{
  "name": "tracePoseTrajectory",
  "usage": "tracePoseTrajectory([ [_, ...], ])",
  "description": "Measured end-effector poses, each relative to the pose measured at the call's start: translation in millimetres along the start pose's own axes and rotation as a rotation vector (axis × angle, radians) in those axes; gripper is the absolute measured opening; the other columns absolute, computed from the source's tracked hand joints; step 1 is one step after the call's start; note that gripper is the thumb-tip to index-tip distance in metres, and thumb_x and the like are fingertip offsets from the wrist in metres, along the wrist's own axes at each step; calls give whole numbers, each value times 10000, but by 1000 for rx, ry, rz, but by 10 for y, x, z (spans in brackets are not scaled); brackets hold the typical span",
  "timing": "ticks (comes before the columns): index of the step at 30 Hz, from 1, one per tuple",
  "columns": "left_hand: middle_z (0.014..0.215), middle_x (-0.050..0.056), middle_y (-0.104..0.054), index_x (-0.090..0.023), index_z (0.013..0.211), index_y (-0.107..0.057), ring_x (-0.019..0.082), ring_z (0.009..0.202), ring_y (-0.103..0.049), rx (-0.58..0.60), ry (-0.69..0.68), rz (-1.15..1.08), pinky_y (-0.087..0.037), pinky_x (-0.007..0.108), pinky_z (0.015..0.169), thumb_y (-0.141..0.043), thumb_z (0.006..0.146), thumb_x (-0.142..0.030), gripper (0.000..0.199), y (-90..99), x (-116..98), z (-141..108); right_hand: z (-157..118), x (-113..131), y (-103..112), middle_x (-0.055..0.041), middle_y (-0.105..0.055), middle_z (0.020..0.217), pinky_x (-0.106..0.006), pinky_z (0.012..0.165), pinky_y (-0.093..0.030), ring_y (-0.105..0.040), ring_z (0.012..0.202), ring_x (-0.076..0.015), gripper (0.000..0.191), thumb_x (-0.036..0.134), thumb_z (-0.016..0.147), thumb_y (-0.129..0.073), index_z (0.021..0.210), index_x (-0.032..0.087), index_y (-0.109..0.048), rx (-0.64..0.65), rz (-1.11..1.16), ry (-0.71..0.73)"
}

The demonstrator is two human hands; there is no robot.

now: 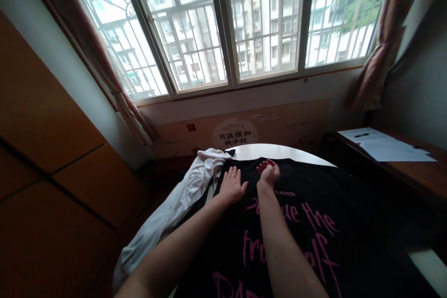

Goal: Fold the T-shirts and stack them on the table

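Note:
A black T-shirt (pixel 310 191) with pink lettering lies spread out over a white round table (pixel 272 151). My left hand (pixel 233 185) rests flat on the shirt near its far left edge, fingers stretched out and thumb apart. To its right, close to the shirt's far edge, my right hand (pixel 268 173) is turned on its side with the fingers loosely bent and nothing seen in them. My right forearm covers part of the lettering. Along the left side of the table, a crumpled white garment (pixel 174 200) hangs down, partly beside the black shirt.
Beyond the table, a printed panel (pixel 195 135) stands against the wall under a barred window (pixel 230 37). A brown desk (pixel 415 177) with white papers (pixel 380 144) is at the right. A wooden cabinet (pixel 52 125) rises at the left. Tied curtains (pixel 372 79) hang beside the window.

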State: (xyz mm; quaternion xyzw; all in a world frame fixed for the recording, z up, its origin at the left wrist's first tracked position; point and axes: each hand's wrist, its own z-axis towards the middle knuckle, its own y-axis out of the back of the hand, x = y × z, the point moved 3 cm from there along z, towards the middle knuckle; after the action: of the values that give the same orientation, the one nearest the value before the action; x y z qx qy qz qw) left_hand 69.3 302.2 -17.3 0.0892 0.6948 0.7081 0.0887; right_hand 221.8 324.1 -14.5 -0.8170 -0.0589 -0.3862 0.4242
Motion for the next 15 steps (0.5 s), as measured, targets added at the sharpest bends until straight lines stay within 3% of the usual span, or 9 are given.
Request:
tracePoseTrajectory([
  [4,1645,160,-209,-66,1559,-293,282,1539,-141,46,-31,-32,-143,461,1253,-230,982,-583,778,-120,-119,-152,1,-22,14,5,-619,786,-195,508,-524,-621,618,-102,250,123,687,-449,895,192,-571,2,19,-46],
  [9,1650,149,-197,-77,1569,-270,269,1543,-125,46,-33,-46,-125,458,1257,-217,981,-604,792,-147,-113,-182,-28,-4,6,11,-622,770,-194,504,-513,-613,606,-101,250,136,671,-462,892,190,-567,20,20,-55],
  [15,1647,162,-198,-76,1569,-267,276,1541,-132,37,-28,-45,-131,462,1253,-218,975,-614,803,-137,-100,-159,-281,380,-221,4,-633,799,-186,528,-513,-619,647,-104,216,172,709,-491,904,180,-585,101,34,62],
])
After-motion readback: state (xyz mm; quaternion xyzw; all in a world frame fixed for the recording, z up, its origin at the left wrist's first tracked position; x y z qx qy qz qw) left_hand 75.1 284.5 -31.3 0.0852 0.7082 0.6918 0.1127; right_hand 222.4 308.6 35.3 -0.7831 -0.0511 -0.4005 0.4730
